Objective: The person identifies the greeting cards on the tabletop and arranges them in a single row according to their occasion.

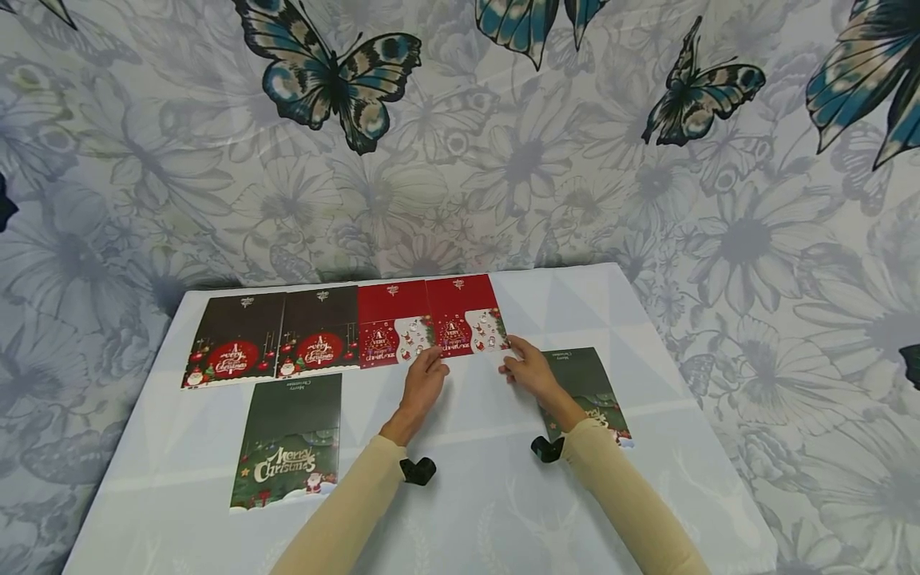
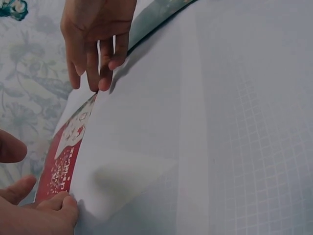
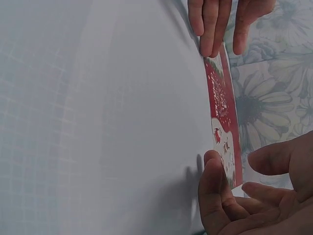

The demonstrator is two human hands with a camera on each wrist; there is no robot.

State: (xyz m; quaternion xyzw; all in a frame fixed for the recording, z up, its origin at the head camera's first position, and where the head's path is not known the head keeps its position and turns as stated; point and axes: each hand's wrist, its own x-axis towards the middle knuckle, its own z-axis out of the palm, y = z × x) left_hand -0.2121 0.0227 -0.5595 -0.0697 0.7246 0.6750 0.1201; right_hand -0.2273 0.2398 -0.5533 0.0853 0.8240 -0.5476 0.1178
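Observation:
Two red Christmas cards, the left one point(image 1: 394, 323) and the right one point(image 1: 463, 315), lie side by side in the back row. My left hand point(image 1: 424, 387) touches the near edge of the right red card where the two meet. In the right wrist view its fingers point(image 3: 209, 29) are nearly straight, with the thumb held apart. At that card's near right corner is my right hand point(image 1: 533, 371), its fingertips point(image 3: 213, 161) touching the edge and its thumb off the card. My right forearm partly covers a green card point(image 1: 575, 375).
Left of the red cards lie two dark cards with red ovals, one point(image 1: 233, 327) at the end and one point(image 1: 319, 323) beside it. Another green card point(image 1: 291, 439) lies in front of them. A pale cloth point(image 1: 467, 495) covers the table; a butterfly-print backdrop point(image 1: 525, 160) rises behind.

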